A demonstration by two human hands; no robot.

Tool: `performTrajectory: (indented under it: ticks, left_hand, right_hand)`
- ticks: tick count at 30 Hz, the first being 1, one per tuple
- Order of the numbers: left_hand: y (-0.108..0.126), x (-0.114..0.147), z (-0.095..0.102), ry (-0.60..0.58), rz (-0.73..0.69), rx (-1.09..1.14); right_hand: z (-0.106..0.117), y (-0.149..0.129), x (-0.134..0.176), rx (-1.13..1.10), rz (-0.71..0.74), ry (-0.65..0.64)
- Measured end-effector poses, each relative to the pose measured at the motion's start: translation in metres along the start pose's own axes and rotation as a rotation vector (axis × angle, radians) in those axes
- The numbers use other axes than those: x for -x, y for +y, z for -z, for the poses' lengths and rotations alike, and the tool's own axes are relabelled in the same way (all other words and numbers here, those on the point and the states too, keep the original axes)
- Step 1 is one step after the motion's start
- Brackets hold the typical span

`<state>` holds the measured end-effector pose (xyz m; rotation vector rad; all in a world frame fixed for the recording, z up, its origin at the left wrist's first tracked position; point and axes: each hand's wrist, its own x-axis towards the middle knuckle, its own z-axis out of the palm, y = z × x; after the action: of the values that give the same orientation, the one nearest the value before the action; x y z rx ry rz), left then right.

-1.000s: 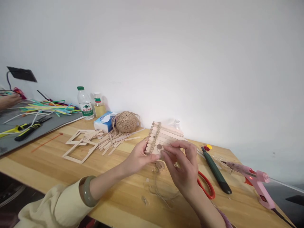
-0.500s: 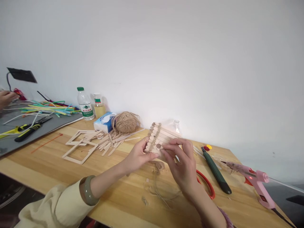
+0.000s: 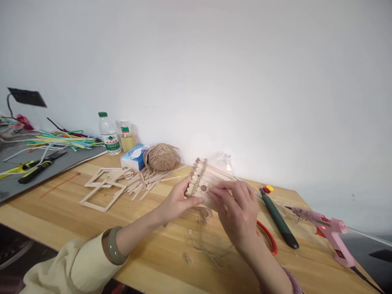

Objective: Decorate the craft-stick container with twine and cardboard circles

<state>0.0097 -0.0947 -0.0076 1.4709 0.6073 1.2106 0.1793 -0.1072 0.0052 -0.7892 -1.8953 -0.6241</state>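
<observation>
Pinching stick panel [image 3: 212,175] with left hand [image 3: 177,201]; right hand [image 3: 240,209] fingers together by brown disc [image 3: 203,188], cannot tell on what.

Cream sleeve [image 3: 87,255], grey-green bangle [image 3: 114,246], thin gold ring [image 3: 187,179], textured mauve band [image 3: 291,280]

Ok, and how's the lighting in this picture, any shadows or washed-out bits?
In the head view, the wall is brightest around the stick panel and dims toward the top corners; in the same head view, a soft shadow falls beside the yellow-liquid bottle, and the clear bottle nearly washes out.
</observation>
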Motion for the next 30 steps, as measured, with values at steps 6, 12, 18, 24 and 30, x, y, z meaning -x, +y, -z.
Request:
performTrajectory:
  ticks: [6, 12, 18, 24, 30]
  left_hand:
    - [-0.002, 0.004, -0.002, -0.028, 0.031, 0.082]
    - [-0.004, 0.005, -0.002, -0.018, 0.010, 0.103]
    - [-0.005, 0.007, -0.003, -0.001, 0.005, 0.062]
    - [-0.005, -0.006, 0.014, -0.069, -0.074, -0.418]
    - [0.010, -0.038, 0.054, -0.157, -0.100, -0.799]
  right_hand:
    - [0.002, -0.001, 0.001, 0.085, 0.065, -0.012]
    - [0.000, -0.005, -0.002, 0.090, 0.071, -0.008]
    - [-0.003, -0.008, 0.001, 0.060, 0.016, -0.021]
    - [-0.010, 0.000, 0.003, -0.077, -0.151, -0.069]
    - [-0.006, 0.022, 0.004, -0.247, -0.294, -0.111]
